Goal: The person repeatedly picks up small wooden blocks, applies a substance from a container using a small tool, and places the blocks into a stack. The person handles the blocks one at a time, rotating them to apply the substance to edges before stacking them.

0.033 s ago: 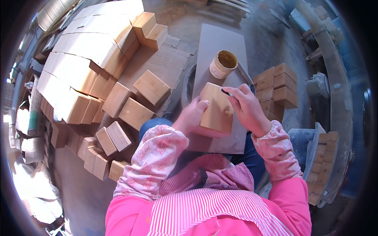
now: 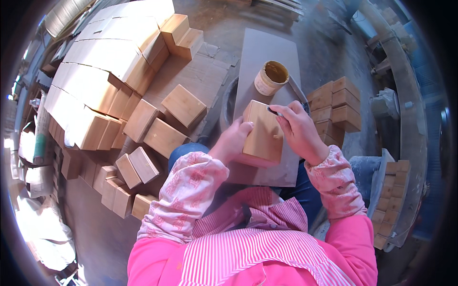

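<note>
A light wooden box (image 2: 263, 136) stands tilted on a grey board in front of me. My left hand (image 2: 233, 138) grips its left side, the thumb lying on the upper face. Over the box's far right corner, my right hand (image 2: 299, 127) pinches a small dark-tipped tool (image 2: 273, 111) whose tip is at the wood. Most of that tool is hidden by the fingers, so its exact kind is unclear. Just beyond the box, an open tub (image 2: 267, 85) with yellowish-brown paste inside rests on the board.
The grey board (image 2: 257, 47) reaches away from my lap. At left stands a large stack of wooden boxes (image 2: 107, 57), with several loose boxes (image 2: 184, 106) nearer me. More boxes (image 2: 344, 102) are piled on the right. A crate of small wooden blocks (image 2: 392, 190) sits at far right.
</note>
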{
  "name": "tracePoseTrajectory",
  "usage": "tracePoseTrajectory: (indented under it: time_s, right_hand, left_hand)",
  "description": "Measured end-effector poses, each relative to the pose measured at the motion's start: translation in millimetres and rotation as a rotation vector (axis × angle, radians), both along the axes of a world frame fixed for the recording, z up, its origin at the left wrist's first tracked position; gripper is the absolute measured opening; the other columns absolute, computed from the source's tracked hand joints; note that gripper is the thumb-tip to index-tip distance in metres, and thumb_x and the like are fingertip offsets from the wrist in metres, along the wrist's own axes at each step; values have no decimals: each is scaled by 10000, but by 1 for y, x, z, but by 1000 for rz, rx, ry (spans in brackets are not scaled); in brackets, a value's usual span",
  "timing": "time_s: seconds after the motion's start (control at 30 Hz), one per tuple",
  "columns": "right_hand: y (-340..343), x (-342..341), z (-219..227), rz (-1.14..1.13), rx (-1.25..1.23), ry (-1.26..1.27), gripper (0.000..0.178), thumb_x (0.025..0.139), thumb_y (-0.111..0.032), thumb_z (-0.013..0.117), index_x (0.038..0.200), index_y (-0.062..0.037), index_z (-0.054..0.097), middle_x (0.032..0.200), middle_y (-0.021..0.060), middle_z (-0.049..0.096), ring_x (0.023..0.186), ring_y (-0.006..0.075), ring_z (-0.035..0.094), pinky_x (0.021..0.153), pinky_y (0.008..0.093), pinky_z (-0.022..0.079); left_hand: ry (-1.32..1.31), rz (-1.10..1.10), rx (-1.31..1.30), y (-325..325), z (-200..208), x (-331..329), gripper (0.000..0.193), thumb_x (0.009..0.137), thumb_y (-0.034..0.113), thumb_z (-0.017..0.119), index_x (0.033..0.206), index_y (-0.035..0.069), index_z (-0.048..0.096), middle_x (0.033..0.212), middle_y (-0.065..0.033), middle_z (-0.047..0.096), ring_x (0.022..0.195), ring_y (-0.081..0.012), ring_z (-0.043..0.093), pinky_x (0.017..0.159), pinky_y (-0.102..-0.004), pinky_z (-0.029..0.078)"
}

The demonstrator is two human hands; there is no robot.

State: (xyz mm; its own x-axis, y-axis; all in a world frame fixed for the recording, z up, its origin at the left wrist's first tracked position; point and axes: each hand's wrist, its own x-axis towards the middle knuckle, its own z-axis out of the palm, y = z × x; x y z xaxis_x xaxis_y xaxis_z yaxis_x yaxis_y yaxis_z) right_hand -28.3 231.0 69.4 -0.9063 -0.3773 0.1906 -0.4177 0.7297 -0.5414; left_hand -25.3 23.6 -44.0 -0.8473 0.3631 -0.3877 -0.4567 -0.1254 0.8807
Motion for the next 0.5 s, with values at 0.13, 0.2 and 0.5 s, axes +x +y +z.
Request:
tracePoseTrajectory:
  time_s: [0.13,0.2,0.5]
  right_hand:
    - [-3,-10,-3,15,11,12,252,979,-58,616,1226,-84,662,959,148,573,834,349,634,722,422,519]
    - [-4,-11,-3,-2,19,1,244,979,-60,616,1216,-84,670,967,147,575,832,352,643,718,425,524]
    - [-12,-12,-7,33,84,-14,312,934,-43,643,1239,-97,677,978,138,574,816,346,654,700,428,535]
  left_hand:
    - [-2,5,-2,0,5,3,634,1012,364,466,1479,-63,420,1341,-236,608,1241,-261,579,1088,-342,403]
    - [26,-1,-58,-1,9,5,638,1013,372,462,1487,-53,413,1343,-252,608,1255,-280,585,1090,-349,406]
    - [44,-15,-93,-3,16,7,614,1033,380,443,1514,0,403,1339,-242,602,1262,-311,579,1082,-363,418]
